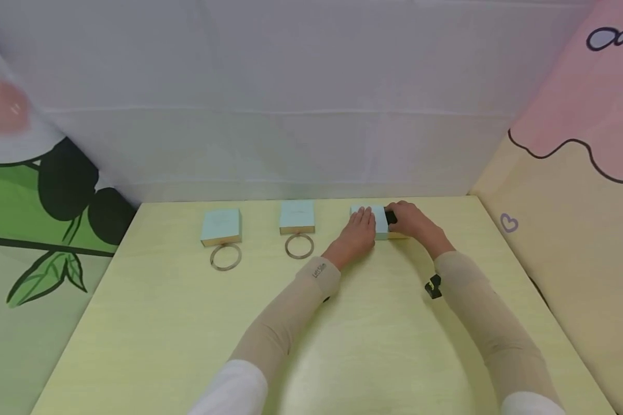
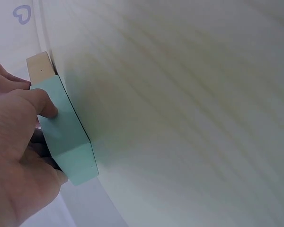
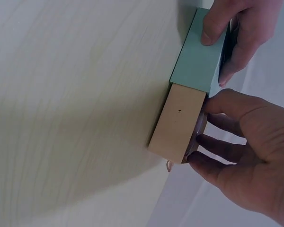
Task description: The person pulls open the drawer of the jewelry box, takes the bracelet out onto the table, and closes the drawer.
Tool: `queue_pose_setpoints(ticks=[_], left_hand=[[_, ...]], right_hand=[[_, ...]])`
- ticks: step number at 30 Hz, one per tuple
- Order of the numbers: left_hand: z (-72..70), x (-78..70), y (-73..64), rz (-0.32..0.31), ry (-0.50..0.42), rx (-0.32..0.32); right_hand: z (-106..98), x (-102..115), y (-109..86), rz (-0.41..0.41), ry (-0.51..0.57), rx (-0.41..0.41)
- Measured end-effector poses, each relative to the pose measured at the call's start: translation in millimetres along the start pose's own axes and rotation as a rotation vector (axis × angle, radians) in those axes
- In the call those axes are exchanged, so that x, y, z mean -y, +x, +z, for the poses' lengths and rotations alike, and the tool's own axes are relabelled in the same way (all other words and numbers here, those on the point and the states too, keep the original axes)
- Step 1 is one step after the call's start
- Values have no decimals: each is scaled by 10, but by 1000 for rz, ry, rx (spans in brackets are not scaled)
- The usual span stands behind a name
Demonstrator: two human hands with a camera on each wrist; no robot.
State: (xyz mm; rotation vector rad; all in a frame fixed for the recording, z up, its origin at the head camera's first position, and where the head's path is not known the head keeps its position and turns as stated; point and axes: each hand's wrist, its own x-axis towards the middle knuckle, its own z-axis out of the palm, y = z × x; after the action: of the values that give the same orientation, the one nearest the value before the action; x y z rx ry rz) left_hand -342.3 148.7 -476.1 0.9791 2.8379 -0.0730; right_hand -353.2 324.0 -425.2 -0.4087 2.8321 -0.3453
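Note:
A pale teal slide-out box [image 1: 381,222] lies flat near the table's back edge, right of middle. My left hand [image 1: 360,231] holds its sleeve [image 2: 66,127], thumb on the near side and the other fingers over the top. Out of the sleeve's right end sticks a tan drawer [image 3: 177,123] with a dark inside and a small ribbon loop [image 3: 169,166] at its end. My right hand [image 1: 414,222] bends over this drawer, fingertips dipping in at its open top. Whether those fingers pinch anything inside, I cannot tell.
Two more teal boxes stand closed along the back, one at left [image 1: 221,225] and one in the middle [image 1: 297,215]. A metal bangle [image 1: 214,263] lies before the left box, another bangle [image 1: 286,249] before the middle one. A grey-white cloth wall [image 1: 301,144] rises behind the table.

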Motion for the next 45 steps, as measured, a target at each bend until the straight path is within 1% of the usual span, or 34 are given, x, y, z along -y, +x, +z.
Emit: queue_pose_setpoints(ticks=[4, 9, 15, 17, 22, 25, 29, 35, 38, 42, 45], left_hand=[[-6, 10, -5, 5, -6, -7], [-7, 21, -7, -8, 22, -23], [9, 13, -33, 1, 15, -22], [2, 10, -43, 5, 22, -25], [-19, -4, -79, -1, 42, -26], [-12, -11, -85, -8, 29, -17], [-3, -10, -58, -14, 12, -7], [31, -16, -59, -10, 13, -8], [47, -16, -64, -6, 27, -21], [46, -9, -48, 1, 46, -48], [42, -4, -25, -1, 46, -58]], right_hand=[[-38, 32, 39, -11, -55, 31], [-120, 85, 126, -16, -112, 67], [-149, 118, 172, 46, -105, 136], [-147, 124, 174, 56, -97, 138], [-106, 151, 163, 51, -109, 110], [-67, 183, 157, 52, -126, 95], [-40, 236, 154, 73, -150, 79], [-1, 248, 132, 89, -131, 89], [35, 274, 128, 97, -197, 75], [70, 380, 131, 126, -364, 54], [64, 449, 139, 146, -426, 60]])
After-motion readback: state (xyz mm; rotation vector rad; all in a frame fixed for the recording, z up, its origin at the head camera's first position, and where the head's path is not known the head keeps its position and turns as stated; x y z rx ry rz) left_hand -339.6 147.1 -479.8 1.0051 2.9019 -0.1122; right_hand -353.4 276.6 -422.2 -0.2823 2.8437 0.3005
